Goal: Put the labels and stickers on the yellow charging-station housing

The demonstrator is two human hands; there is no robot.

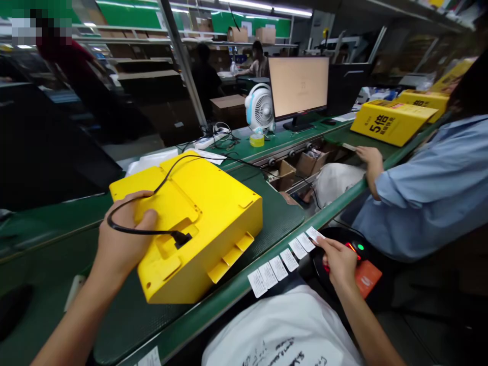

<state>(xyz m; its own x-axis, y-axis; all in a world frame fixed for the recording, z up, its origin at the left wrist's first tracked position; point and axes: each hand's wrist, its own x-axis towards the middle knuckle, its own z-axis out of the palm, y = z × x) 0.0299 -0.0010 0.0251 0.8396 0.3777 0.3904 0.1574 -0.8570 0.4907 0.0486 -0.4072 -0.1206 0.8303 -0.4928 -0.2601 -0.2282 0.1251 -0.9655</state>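
Note:
A yellow plastic device [202,213] lies upside down on a dark mat [278,213] on the green workbench. A black cable [152,231] is plugged into its underside. My left hand [122,239] rests on the device's near left part, fingers over the looped cable. My right hand [337,259] reaches off the bench edge, fingertips touching the end label of a row of white labels [284,259] stuck along the edge, above a black round scanner [353,249] with red and green lights.
A co-worker in a light blue shirt [430,193] sits at right, a hand [369,157] by a yellow box [391,122]. A monitor [299,86], small fan [259,107], tape roll [256,140] and open cardboard bins [301,165] stand behind. More people work at the back.

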